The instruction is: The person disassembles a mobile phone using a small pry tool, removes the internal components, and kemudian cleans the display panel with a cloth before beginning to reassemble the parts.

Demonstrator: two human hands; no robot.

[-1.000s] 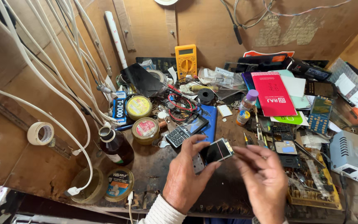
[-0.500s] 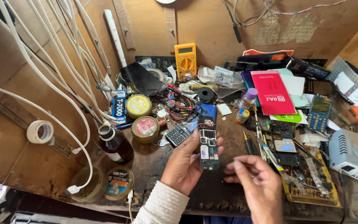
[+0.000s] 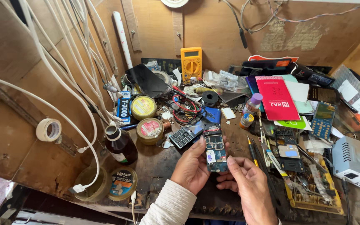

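Blue and bare of its casing, a phone board point(image 3: 216, 149) stands upright in the left hand point(image 3: 194, 166), whose thumb and fingers close around its lower edges just above the front of a workbench point(image 3: 155, 166). The right hand point(image 3: 248, 187) meets it from the other side, fingertips pinched against the board's bottom corner. A grey keypad point(image 3: 186, 135) lies on the bench just beyond the left thumb, and screwdrivers point(image 3: 253, 150) lie to the right of the board. The bench top is dark, stained wood, crowded to its edges: round tins point(image 3: 143, 107), a brown bottle point(image 3: 120, 145), a coil of red and black leads point(image 3: 186, 110), a yellow multimeter point(image 3: 191, 63) propped against the back wall, a pink booklet point(image 3: 276, 98) and a white power unit point(image 3: 355, 161) at far right. A larger green circuit board point(image 3: 313, 187) sits near the right hand. Brown plywood walls close in the corner. White cables point(image 3: 55, 83) sweep down the left wall, where a roll of tape point(image 3: 48, 129) hangs on a peg.
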